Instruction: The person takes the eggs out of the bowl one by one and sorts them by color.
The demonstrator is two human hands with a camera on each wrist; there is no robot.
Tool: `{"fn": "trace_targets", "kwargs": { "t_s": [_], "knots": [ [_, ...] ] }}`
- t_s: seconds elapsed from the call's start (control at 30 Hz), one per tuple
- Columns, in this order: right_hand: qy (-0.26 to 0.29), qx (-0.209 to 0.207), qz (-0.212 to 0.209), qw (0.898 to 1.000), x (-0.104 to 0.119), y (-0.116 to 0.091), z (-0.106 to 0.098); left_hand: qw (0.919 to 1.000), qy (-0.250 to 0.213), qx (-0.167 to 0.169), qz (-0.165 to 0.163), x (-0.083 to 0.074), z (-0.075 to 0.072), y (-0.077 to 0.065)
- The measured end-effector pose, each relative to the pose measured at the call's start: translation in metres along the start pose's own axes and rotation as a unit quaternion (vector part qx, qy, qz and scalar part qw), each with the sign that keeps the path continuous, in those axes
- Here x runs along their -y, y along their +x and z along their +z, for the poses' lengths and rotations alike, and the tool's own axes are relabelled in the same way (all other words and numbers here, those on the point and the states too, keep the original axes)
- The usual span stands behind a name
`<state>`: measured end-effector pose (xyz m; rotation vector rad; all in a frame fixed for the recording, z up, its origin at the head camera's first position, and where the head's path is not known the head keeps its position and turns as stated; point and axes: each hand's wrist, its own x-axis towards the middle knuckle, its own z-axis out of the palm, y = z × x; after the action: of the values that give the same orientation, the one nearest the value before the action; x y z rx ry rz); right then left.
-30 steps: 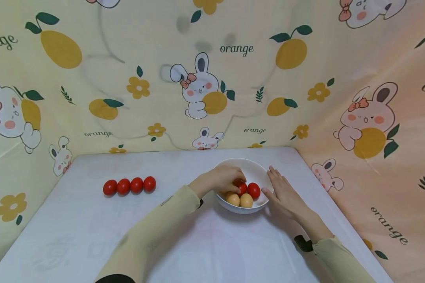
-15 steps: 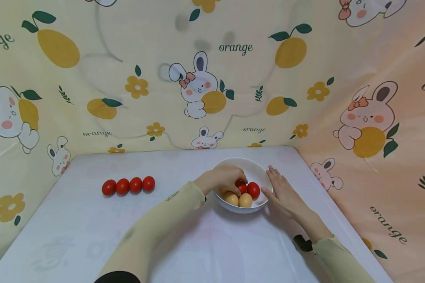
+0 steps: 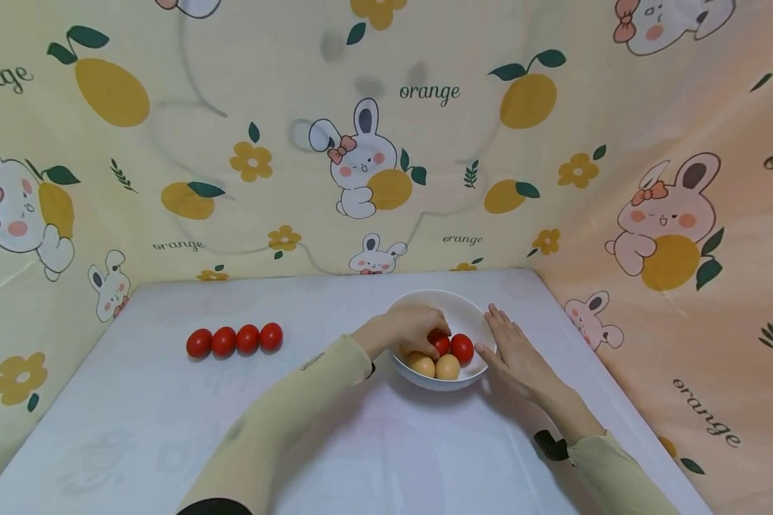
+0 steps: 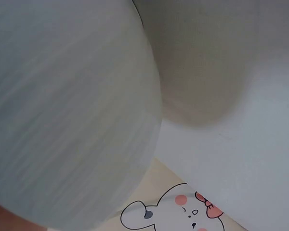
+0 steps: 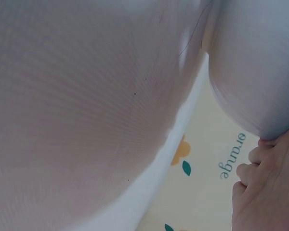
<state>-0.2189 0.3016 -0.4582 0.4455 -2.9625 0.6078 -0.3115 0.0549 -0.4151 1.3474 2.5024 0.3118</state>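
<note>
In the head view, a white bowl (image 3: pixel 464 312) holds two tan eggs (image 3: pixel 447 368) in front and two red eggs (image 3: pixel 462 349) behind them. My left hand (image 3: pixel 415 330) reaches over the bowl's left rim, its fingers curled round the left red egg (image 3: pixel 439 345), which they partly cover. Along the right rim my right hand (image 3: pixel 522 357) lies with straight fingers against the bowl's side. The right wrist view shows its fingertips (image 5: pixel 267 143) touching the bowl's outer wall (image 5: pixel 260 72). Only the bowl's outside (image 4: pixel 77 106) fills the left wrist view; the egg is hidden there.
Several red eggs (image 3: pixel 235 340) stand in a row on the white-covered table (image 3: pixel 335 458), left of the bowl. A patterned cloth (image 3: pixel 283 86) with rabbits and oranges hangs behind the table and on both sides.
My left hand has shifted slightly right and its fingers have settled round the left red egg. The right hand stays against the bowl, and the row of red eggs has not moved.
</note>
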Motion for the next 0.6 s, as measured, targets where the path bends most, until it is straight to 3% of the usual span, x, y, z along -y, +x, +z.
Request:
{"fn": "trace_targets", "kwargs": {
  "t_s": [0.13, 0.33, 0.6],
  "knots": [
    [-0.003, -0.004, -0.008, 1.0, 0.001, 0.0, 0.0, 0.9995, 0.021, -0.014, 0.02, 0.0, -0.001, -0.003],
    [-0.002, -0.003, -0.004, 1.0, 0.001, -0.001, -0.001, 0.9985, 0.017, -0.04, 0.034, -0.001, -0.002, -0.008],
    [0.008, -0.001, -0.002, 1.0, 0.001, -0.001, 0.0, 0.9932, -0.016, -0.103, 0.051, -0.002, -0.001, -0.023]
  ]
}}
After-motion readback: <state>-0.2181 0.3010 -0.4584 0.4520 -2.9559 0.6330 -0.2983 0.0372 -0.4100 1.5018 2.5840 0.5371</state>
